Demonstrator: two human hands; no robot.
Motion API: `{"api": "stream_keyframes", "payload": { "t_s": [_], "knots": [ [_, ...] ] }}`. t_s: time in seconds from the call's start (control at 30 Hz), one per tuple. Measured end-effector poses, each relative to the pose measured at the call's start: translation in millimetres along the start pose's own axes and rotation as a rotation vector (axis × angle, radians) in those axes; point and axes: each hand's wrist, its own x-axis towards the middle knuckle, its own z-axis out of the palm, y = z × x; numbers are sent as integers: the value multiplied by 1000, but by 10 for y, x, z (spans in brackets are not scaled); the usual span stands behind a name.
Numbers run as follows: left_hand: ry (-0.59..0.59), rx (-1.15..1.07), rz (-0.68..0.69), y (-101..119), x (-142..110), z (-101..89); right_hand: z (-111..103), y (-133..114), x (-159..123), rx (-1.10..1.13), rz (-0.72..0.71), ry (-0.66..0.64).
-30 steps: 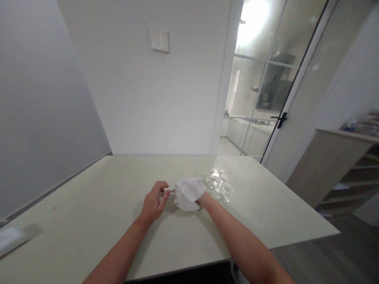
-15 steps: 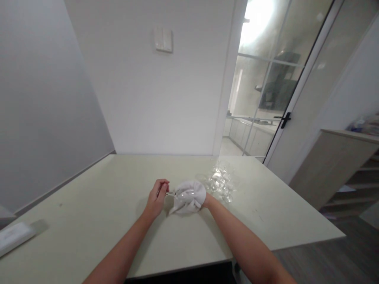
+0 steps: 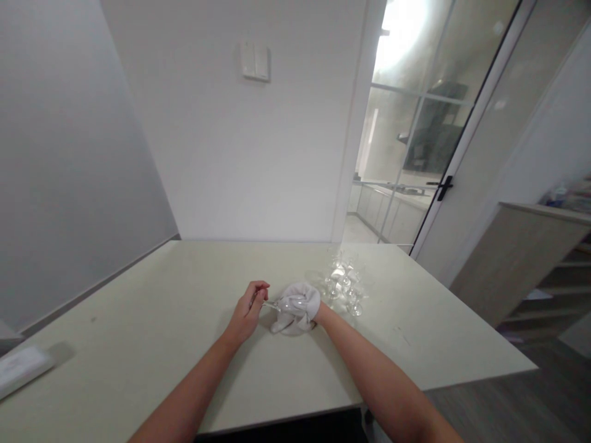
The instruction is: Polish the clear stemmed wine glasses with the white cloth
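A clear stemmed glass (image 3: 289, 304) lies on its side in the air above the table, its bowl nested in a white cloth (image 3: 295, 323). My left hand (image 3: 249, 309) is closed around the foot end of the stem. My right hand (image 3: 321, 312) is inside the cloth, with only the wrist side showing. It grips the cloth around the bowl, though its fingers are hidden under the folds. Just beyond and right of the cloth stands a cluster of several clear glasses (image 3: 344, 284). Their outlines blur together.
The pale table (image 3: 429, 332) runs up to the wall. A white box-like object (image 3: 23, 369) lies at its left edge. Behind the right corner is a glazed door with a black handle (image 3: 444, 187). Wooden shelves (image 3: 535, 264) stand at the right.
My left hand has shifted slightly right, with the stem at a different tilt. The cloth has bunched in, and its lower left corner has pulled closer to the glass.
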Motion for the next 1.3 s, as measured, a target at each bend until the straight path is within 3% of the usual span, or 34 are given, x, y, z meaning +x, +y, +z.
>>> {"api": "stream_keyframes", "payload": {
  "t_s": [0.57,0.67,0.83,1.03,1.3],
  "knots": [
    [21,-32,18,39,-14,17,-38,176,32,-32,67,59],
    [24,-15,26,47,-14,21,-24,165,14,7,75,86],
    [36,-38,23,60,-10,19,16,107,-20,86,51,23],
    [50,-73,7,92,-10,23,6,105,19,40,25,-1],
    [55,-123,-16,76,3,16,-2,88,18,-55,14,62]
  ]
}}
